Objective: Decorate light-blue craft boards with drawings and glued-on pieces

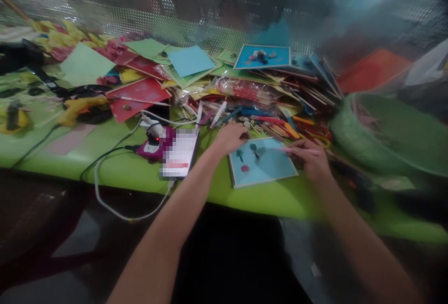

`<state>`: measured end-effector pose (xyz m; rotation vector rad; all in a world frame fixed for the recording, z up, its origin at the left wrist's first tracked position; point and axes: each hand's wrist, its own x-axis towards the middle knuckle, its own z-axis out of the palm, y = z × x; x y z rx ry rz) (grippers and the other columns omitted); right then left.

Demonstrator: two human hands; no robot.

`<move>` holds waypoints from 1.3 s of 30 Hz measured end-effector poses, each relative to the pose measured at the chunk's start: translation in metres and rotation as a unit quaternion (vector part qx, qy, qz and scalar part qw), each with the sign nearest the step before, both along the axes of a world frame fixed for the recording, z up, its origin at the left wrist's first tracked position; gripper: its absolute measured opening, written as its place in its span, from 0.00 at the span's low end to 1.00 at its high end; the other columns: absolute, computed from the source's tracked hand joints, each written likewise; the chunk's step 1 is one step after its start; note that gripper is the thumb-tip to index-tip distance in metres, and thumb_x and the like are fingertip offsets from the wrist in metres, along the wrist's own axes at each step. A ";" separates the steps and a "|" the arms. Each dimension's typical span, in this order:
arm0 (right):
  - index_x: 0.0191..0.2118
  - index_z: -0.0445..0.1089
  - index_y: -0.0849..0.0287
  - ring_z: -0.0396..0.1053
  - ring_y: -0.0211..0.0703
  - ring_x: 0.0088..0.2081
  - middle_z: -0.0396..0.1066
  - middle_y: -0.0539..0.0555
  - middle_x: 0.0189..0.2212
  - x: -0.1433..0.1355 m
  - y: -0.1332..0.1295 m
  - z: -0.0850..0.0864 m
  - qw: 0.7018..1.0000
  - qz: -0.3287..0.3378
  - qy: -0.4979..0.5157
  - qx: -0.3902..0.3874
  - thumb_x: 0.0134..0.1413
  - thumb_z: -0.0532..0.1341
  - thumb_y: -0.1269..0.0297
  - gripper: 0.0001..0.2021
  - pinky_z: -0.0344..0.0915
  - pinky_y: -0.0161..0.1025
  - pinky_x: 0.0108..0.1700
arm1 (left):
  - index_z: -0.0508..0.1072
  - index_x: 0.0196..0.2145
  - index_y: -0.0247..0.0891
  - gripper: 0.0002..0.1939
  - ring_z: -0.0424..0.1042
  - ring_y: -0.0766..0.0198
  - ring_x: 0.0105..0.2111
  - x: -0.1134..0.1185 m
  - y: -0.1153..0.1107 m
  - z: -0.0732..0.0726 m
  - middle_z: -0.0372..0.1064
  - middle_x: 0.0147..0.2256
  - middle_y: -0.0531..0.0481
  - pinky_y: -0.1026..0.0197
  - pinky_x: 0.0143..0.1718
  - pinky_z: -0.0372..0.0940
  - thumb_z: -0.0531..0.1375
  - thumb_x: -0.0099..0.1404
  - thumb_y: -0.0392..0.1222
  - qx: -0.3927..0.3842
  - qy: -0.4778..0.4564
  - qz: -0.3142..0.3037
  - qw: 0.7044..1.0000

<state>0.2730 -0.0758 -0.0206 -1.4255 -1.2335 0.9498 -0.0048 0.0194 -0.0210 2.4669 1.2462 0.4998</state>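
Note:
A light-blue card (271,166) with a pale edge lies on the green table in front of me. On it are two dark green tree-like shapes and a reddish round spot. My right hand (310,154) pinches a slim pink pen-like stick (290,149), its thin end pointing left over the card. At the card's upper left corner is my left hand (231,137), its fingers curled downward beside small pebbles (248,123). Whatever those fingers hold, if anything, is hidden.
Left of my forearm lie a phone (178,154), a purple power strip (150,150) and a white cable (98,187). A yellow glue gun (82,108) rests farther left. Coloured cards, pens and sticks are heaped behind; a green basket (381,154) stands right.

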 end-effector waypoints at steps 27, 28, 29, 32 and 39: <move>0.29 0.73 0.55 0.72 0.44 0.28 0.77 0.52 0.24 -0.020 -0.003 0.015 0.989 0.015 -0.150 -0.002 0.50 0.68 0.59 0.07 0.69 0.39 0.32 | 0.81 0.37 0.39 0.10 0.74 0.54 0.44 0.002 -0.001 0.001 0.80 0.40 0.46 0.53 0.49 0.68 0.59 0.64 0.33 -0.011 -0.021 -0.002 1.000; 0.30 0.73 0.55 0.72 0.44 0.28 0.77 0.52 0.25 -0.020 -0.003 0.015 0.988 0.014 -0.156 0.003 0.51 0.68 0.59 0.07 0.69 0.40 0.32 | 0.81 0.37 0.39 0.10 0.74 0.54 0.44 0.002 -0.001 0.001 0.80 0.40 0.46 0.54 0.48 0.68 0.59 0.64 0.33 -0.013 -0.019 -0.001 1.000; 0.30 0.74 0.55 0.73 0.44 0.29 0.77 0.52 0.25 -0.020 -0.003 0.014 0.987 0.014 -0.161 0.007 0.51 0.68 0.59 0.07 0.70 0.40 0.33 | 0.81 0.37 0.39 0.10 0.74 0.54 0.44 0.002 -0.001 0.002 0.80 0.40 0.46 0.54 0.48 0.68 0.59 0.64 0.33 -0.016 -0.016 0.000 1.000; 0.30 0.74 0.55 0.72 0.43 0.29 0.77 0.52 0.25 -0.019 -0.002 0.013 0.986 0.016 -0.168 0.007 0.52 0.68 0.59 0.07 0.69 0.40 0.34 | 0.81 0.38 0.38 0.09 0.74 0.53 0.44 0.002 -0.001 0.003 0.80 0.41 0.46 0.54 0.48 0.68 0.59 0.65 0.34 -0.016 -0.011 0.001 1.000; 0.30 0.74 0.55 0.72 0.43 0.28 0.76 0.51 0.24 -0.019 -0.003 0.014 0.986 0.014 -0.165 0.005 0.51 0.68 0.59 0.06 0.68 0.39 0.32 | 0.81 0.38 0.38 0.10 0.74 0.53 0.43 0.002 -0.001 0.003 0.80 0.40 0.46 0.53 0.48 0.68 0.59 0.65 0.34 -0.021 -0.015 0.002 1.000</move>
